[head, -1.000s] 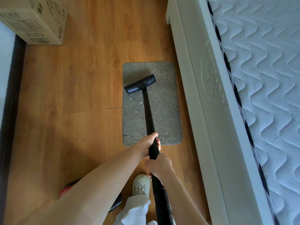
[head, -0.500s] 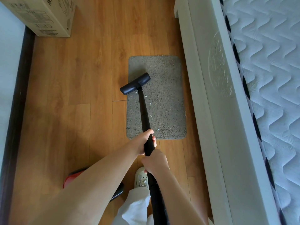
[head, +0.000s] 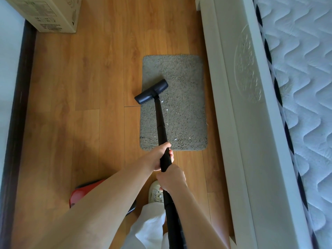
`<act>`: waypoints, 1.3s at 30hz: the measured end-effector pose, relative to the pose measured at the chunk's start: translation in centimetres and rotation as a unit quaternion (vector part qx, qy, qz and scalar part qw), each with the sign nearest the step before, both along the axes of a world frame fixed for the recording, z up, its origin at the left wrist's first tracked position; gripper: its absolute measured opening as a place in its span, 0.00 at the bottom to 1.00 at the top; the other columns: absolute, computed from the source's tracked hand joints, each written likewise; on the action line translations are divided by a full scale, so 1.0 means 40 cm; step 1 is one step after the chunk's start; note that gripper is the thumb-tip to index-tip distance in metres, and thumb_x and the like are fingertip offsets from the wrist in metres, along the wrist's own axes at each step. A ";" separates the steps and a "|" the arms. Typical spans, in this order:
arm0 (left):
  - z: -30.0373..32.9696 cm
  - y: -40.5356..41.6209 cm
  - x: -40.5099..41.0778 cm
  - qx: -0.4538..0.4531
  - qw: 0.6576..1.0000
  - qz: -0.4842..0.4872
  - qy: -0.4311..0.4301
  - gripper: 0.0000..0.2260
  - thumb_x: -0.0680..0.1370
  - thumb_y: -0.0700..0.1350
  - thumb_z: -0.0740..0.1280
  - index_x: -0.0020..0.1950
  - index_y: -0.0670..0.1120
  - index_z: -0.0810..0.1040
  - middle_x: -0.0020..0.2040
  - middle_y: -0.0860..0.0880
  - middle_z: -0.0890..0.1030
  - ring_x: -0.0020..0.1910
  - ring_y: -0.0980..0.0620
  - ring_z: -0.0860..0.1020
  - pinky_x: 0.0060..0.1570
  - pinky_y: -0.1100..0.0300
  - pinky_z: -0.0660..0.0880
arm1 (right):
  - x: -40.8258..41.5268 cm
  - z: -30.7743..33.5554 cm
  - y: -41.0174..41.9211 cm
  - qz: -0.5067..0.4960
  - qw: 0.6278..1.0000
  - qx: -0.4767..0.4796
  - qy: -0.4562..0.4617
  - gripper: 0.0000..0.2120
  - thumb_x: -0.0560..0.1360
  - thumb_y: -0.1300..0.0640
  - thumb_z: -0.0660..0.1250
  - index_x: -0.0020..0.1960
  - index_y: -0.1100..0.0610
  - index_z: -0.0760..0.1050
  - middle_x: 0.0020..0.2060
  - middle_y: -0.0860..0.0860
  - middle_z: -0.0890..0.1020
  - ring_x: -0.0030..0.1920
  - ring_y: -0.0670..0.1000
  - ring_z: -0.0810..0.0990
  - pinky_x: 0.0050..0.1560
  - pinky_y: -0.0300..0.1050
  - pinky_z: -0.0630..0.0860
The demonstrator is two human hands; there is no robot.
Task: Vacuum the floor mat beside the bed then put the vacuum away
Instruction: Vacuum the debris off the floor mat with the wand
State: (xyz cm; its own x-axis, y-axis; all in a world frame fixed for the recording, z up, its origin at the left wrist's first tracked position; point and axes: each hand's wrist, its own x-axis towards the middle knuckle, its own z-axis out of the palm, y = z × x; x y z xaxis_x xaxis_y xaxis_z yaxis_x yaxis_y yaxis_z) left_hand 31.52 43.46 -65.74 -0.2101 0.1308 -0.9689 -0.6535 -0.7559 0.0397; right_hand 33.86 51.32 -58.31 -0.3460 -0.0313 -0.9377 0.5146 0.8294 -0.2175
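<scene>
A grey shaggy floor mat (head: 183, 97) lies on the wood floor against the white bed frame (head: 239, 123). Small white scraps dot its near half. The black vacuum head (head: 151, 91) rests on the mat's left edge, its left end over the bare floor. The black vacuum wand (head: 160, 123) runs from the head back towards me. My left hand (head: 159, 155) grips the wand just short of the mat's near edge. My right hand (head: 171, 177) grips it right behind the left. The red vacuum body (head: 82, 192) sits on the floor at lower left, mostly hidden by my left arm.
A cardboard box (head: 48, 13) stands at the far left by the wall (head: 9, 60) with its dark skirting. The quilted mattress (head: 301, 87) fills the right side. My shoe (head: 156, 192) and white trouser leg are under the wand.
The vacuum head has been drawn back towards me and to the left, from the mat's far middle to its left edge. Both hands keep their grip on the wand.
</scene>
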 end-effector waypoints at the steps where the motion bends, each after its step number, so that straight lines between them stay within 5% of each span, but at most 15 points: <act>1: -0.001 0.005 0.000 0.001 1.000 0.000 0.000 0.08 0.78 0.41 0.65 0.42 0.43 0.67 0.31 0.48 0.69 0.19 0.55 0.70 0.21 0.68 0.71 | 0.000 0.000 0.005 0.000 1.000 0.000 0.000 0.18 0.70 0.65 0.63 0.60 0.63 0.70 0.47 0.58 0.83 0.47 0.57 0.84 0.33 0.40 0.75; 10: -0.007 0.064 0.006 -0.007 1.000 -0.002 -0.006 0.08 0.78 0.41 0.65 0.42 0.43 0.67 0.31 0.48 0.69 0.18 0.55 0.70 0.20 0.67 0.70 | 0.008 -0.012 0.064 -0.007 1.000 -0.001 -0.002 0.17 0.71 0.65 0.62 0.60 0.63 0.70 0.48 0.59 0.83 0.48 0.56 0.84 0.37 0.43 0.77; 20: -0.040 0.163 0.026 -0.031 0.999 -0.010 -0.014 0.08 0.77 0.39 0.64 0.41 0.43 0.67 0.30 0.48 0.69 0.18 0.55 0.69 0.21 0.68 0.70 | 0.036 -0.051 0.159 -0.003 1.000 0.002 0.021 0.16 0.73 0.63 0.62 0.60 0.63 0.69 0.48 0.57 0.82 0.46 0.55 0.83 0.26 0.38 0.69; 27: -0.112 0.229 0.040 -0.107 0.994 -0.017 -0.031 0.11 0.76 0.40 0.65 0.35 0.42 0.69 0.25 0.49 0.70 0.15 0.55 0.68 0.22 0.65 0.68 | 0.079 -0.100 0.231 0.054 0.997 0.000 0.063 0.17 0.75 0.60 0.64 0.62 0.61 0.67 0.44 0.53 0.73 0.42 0.52 0.75 0.29 0.37 0.70; 32: -0.173 0.228 0.035 -0.142 0.988 -0.028 -0.056 0.12 0.75 0.38 0.63 0.32 0.42 0.67 0.27 0.48 0.69 0.14 0.54 0.67 0.22 0.65 0.68 | 0.072 -0.149 0.236 0.080 0.994 0.000 0.074 0.17 0.75 0.59 0.64 0.63 0.61 0.67 0.52 0.56 0.78 0.43 0.52 0.74 0.37 0.42 0.72; 39: -0.218 0.227 0.033 -0.142 0.986 -0.051 -0.074 0.15 0.75 0.37 0.61 0.29 0.43 0.65 0.16 0.48 0.67 0.15 0.52 0.64 0.26 0.62 0.66 | 0.077 -0.205 0.236 0.092 0.993 0.000 0.075 0.17 0.76 0.59 0.64 0.63 0.60 0.66 0.55 0.56 0.79 0.43 0.51 0.74 0.33 0.38 0.71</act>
State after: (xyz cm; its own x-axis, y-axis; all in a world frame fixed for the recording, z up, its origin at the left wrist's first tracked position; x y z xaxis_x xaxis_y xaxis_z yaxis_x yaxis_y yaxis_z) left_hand 32.85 52.54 -74.47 -0.0639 -0.1369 -0.9885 -0.7399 -0.6582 0.1390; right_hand 36.92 60.78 -66.49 -0.4708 -0.1070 -0.8757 0.3155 0.9066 -0.2803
